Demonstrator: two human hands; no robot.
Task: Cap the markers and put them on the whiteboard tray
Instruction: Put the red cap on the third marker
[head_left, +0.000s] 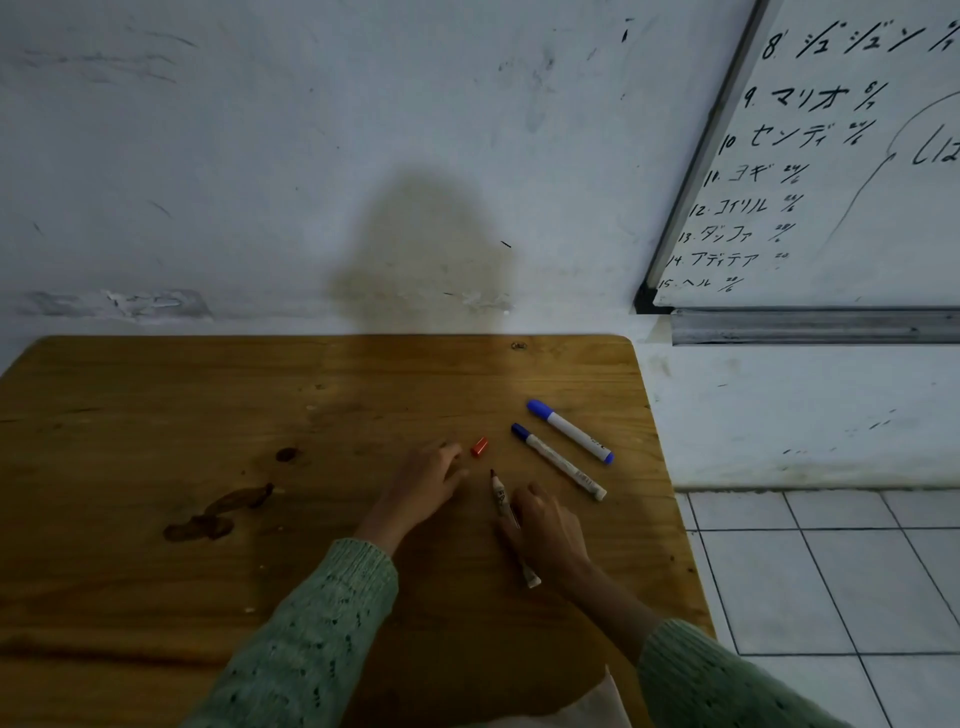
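An uncapped marker (500, 492) with a dark tip lies on the wooden table (182, 415), and my right hand (548, 527) rests over its rear half with fingers curled on it. A loose red cap (479, 446) lies just beyond my left hand (423, 480), whose fingers are spread and hold nothing. Two capped blue markers lie to the right: one with a white body (570, 431), one longer and worn (558, 461). The whiteboard tray (810, 326) is a grey metal rail under the whiteboard (841, 171) at upper right.
The table stands against a scuffed white wall. Its right edge runs beside a tiled floor (831, 582). Dark stains (218, 514) mark the table's left part. The whiteboard carries handwritten numbered lines. Green knitted sleeves cover both my forearms.
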